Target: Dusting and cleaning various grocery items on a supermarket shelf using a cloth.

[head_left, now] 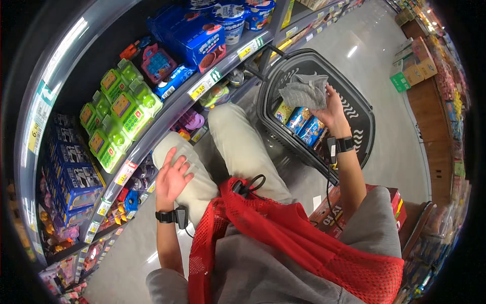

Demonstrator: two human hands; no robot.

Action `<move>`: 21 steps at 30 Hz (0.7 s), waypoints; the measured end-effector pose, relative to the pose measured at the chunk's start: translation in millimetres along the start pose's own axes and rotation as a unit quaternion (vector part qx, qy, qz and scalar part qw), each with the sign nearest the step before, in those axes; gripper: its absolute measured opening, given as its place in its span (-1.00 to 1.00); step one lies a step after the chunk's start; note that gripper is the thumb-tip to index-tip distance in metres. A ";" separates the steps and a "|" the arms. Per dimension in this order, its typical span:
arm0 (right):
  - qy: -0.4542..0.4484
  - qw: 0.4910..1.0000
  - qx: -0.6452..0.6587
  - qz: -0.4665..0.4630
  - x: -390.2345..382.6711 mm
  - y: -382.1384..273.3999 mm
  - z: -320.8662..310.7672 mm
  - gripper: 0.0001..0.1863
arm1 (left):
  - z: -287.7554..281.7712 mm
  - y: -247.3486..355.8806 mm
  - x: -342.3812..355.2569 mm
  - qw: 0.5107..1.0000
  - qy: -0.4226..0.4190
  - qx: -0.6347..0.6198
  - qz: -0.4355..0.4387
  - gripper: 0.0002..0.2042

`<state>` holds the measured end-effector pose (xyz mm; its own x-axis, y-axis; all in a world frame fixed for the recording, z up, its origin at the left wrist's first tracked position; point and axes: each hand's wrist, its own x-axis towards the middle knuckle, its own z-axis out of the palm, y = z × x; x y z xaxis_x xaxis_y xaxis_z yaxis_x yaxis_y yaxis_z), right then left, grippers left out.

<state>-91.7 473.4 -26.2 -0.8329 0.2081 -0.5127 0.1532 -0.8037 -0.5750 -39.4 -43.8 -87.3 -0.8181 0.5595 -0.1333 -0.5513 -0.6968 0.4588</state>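
Note:
My right hand [334,110] is closed on a crumpled grey cloth [305,90], holding it over a black shopping basket [360,114]. Thumb and fingers pinch the cloth's right edge, and its loose part hangs to the left. Below it in the basket lie blue snack packs [310,130] and a yellow-green pack [284,112], partly covered by the cloth. My left hand [173,178] hovers by my left knee near the shelf edge, fingers spread and nothing in them. Each wrist wears a black strap with a small device.
Along the left runs a store shelf [167,106] with green plastic toy cases [123,109], blue boxes [200,44] and blue-lidded cups [231,19]. A red carton [329,215] stands beside me on the right. Cartons [412,63] top a wooden display across the aisle.

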 end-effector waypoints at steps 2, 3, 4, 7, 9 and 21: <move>0.010 1.000 0.020 0.017 -0.5 5.7 3.0 -0.50 | 0.0 0.4 -1.1 1.000 -0.001 0.001 0.001 -0.44; 0.019 0.999 0.021 0.029 -6.0 6.4 9.5 -0.58 | 0.0 0.4 -1.4 1.000 -0.008 0.001 0.003 -0.44; 0.019 0.999 0.021 0.033 0.7 10.7 3.4 -0.58 | -0.3 0.3 -2.8 1.000 -0.004 0.001 0.003 -0.44; -0.013 0.999 -0.021 0.048 14.0 13.8 -12.9 -0.75 | -1.8 0.8 -0.8 1.000 -0.007 -0.007 0.003 -0.44; -0.029 0.998 -0.057 0.014 11.3 18.5 -3.5 -0.75 | -4.2 0.6 -2.6 0.999 -0.019 -0.037 0.004 -0.42; -0.080 0.962 -0.105 -0.237 9.1 5.3 40.4 -0.54 | 4.4 0.7 -1.2 0.998 -0.028 -0.050 0.030 -0.45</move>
<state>-119.9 448.5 -8.2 -0.9040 0.4224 -0.0660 -0.1746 -0.5056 -0.8449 -38.1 -43.0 -82.9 -0.8408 0.5383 -0.0578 -0.5181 -0.7688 0.3748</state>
